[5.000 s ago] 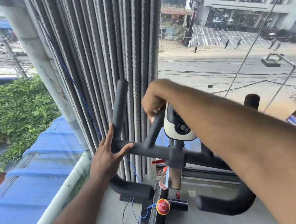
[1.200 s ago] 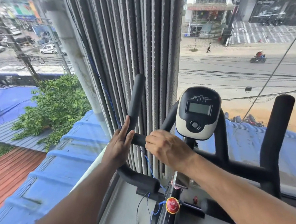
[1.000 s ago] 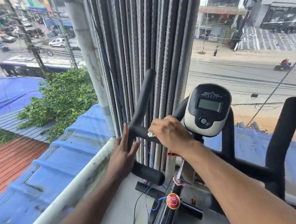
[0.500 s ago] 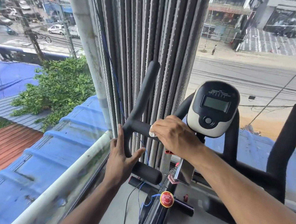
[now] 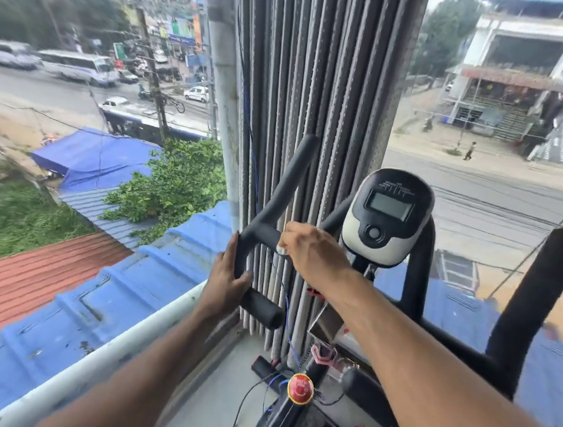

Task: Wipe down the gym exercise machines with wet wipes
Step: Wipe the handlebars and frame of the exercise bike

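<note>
The wet wipe, a white bit seen under the curled right hand, has been slid left along the handlebar crossbar vs. 1 s ago, w/ left hand kept flat-fingered against the bend, so left grip likely wiped next.

Bare from forearm to fingertip on both sides: left hand, right hand, with the forearms entering from the bottom edge. Left forearm slim and long in the frame, right forearm broad and close to the camera. Short nails, as far as can be made out on the left fingers.
</note>
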A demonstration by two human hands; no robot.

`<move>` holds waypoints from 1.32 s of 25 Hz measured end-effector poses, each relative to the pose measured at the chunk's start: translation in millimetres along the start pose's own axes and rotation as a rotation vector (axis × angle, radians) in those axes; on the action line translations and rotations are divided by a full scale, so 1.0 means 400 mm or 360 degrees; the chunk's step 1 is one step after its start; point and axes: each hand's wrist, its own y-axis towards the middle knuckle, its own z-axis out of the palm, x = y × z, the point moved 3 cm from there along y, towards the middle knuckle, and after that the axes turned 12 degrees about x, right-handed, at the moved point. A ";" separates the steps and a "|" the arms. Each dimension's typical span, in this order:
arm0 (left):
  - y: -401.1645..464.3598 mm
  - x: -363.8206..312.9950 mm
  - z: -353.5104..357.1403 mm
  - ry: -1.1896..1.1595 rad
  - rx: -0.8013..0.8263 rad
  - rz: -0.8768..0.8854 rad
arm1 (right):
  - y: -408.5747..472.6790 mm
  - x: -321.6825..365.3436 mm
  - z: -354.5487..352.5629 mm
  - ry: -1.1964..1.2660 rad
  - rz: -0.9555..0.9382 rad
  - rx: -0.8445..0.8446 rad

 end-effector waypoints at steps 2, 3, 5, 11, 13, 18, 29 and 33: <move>-0.013 -0.006 0.008 -0.0006 -0.0055 0.0032 | -0.057 0.001 0.001 -0.0009 -0.0086 -0.0054; -0.014 -0.002 0.008 -0.0002 -0.0056 0.0024 | -0.060 -0.002 0.001 -0.0010 -0.0128 -0.0088; 0.000 -0.002 -0.002 -0.0057 -0.0038 0.0012 | -0.043 -0.003 0.000 -0.0010 -0.0158 -0.0110; -0.005 0.025 0.024 -0.0159 -0.0159 -0.0029 | 0.027 -0.013 -0.002 -0.0030 -0.0204 -0.0008; -0.005 0.020 0.023 -0.0126 -0.0172 -0.0077 | 0.076 -0.005 0.004 -0.0069 -0.0181 0.0046; -0.043 -0.009 0.061 -0.0177 -0.0234 -0.0138 | 0.109 -0.013 0.001 -0.0044 -0.0114 0.0208; -0.064 0.043 0.099 -0.0084 -0.0299 -0.0018 | 0.222 0.060 0.008 -0.0266 -0.0254 0.0316; -0.070 0.037 0.091 -0.0047 -0.0284 -0.0057 | 0.221 0.041 0.008 -0.0219 -0.0173 0.0348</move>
